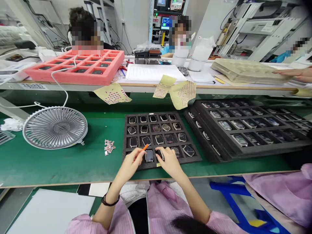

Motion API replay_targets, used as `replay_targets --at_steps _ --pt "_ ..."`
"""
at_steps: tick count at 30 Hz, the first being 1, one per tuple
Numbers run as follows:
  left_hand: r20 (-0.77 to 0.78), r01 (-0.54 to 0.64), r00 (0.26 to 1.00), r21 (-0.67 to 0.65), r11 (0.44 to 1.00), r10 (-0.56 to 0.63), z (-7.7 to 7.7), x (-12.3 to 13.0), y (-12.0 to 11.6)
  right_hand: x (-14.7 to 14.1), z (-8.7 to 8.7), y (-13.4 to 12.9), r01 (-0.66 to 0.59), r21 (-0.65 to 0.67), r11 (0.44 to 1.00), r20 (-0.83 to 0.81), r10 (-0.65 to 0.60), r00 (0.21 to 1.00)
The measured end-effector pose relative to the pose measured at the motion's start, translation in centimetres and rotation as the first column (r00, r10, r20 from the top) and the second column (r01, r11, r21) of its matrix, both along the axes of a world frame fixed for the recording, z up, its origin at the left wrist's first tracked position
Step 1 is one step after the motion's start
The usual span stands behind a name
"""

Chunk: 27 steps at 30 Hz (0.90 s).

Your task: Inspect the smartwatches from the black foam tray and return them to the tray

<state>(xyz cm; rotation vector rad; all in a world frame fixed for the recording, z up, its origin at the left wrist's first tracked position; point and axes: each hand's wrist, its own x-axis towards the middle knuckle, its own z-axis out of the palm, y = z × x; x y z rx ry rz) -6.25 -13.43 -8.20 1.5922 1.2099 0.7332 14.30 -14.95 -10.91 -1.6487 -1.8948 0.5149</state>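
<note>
A black foam tray [156,165] lies in front of me on the green table, its compartments holding several smartwatch cases with dark screens. Over the tray's near left part, my left hand [130,162] pinches a thin orange stick-like tool [145,147], its tip pointing up and to the right. My right hand [170,161] is closed, thumb and fingers round a dark watch case [159,154] in the nearest row; part of that case is hidden by the fingers. Between both hands sits another watch case [149,156] in its compartment.
Stacked foam trays of watches [240,143] stand to the right. On the left are a grey fan [57,128] and a small pile of pinkish-white pieces [109,147]. The shelf above carries a pink foam tray [107,78] and papers [153,72]. People sit beyond it.
</note>
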Motion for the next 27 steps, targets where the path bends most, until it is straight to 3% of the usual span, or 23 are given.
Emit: replay_targets --at_steps 2,3,5,7,8,10,17,23,27 --pt "0.148 0.118 0.984 -0.109 0.987 -0.101 -0.1 1.1 -0.5 0.1 0.6 0.1 -0.002 -0.048 0.999 -0.282 -0.012 0.959" --pt "0.201 0.158 0.971 -0.151 0.976 -0.126 0.0 1.7 -0.8 0.1 1.0 0.0 -0.003 -0.081 0.997 -0.456 -0.035 0.889" --pt "0.262 0.204 0.954 -0.203 0.958 -0.147 0.2 2.6 -1.1 -0.1 1.9 0.0 -0.044 -0.165 0.985 -0.765 -0.100 0.636" --pt "0.283 0.234 0.944 -0.221 0.947 -0.167 0.5 3.3 -1.3 -0.6 2.8 -0.2 -0.104 -0.232 0.967 -0.915 -0.180 0.362" --pt "0.285 0.241 0.943 -0.218 0.946 -0.174 0.6 3.6 -1.4 -0.8 3.2 -0.2 -0.129 -0.249 0.960 -0.942 -0.209 0.264" --pt "0.281 0.245 0.942 -0.199 0.949 -0.184 0.9 4.0 -1.5 -1.4 3.8 -0.2 -0.154 -0.257 0.954 -0.960 -0.233 0.157" --pt "0.291 0.220 0.942 -0.150 0.964 -0.169 1.2 4.1 -1.6 -2.0 4.4 -0.1 -0.158 -0.229 0.961 -0.973 -0.226 0.038" --pt "0.282 0.235 0.941 -0.138 0.962 -0.189 1.0 4.1 -1.3 -2.1 4.3 -0.1 -0.151 -0.203 0.967 -0.977 -0.190 0.100" --pt "0.266 0.243 0.944 -0.155 0.958 -0.196 1.2 3.7 -1.0 -2.0 3.9 -0.1 -0.073 -0.162 0.984 -0.975 -0.148 0.167"
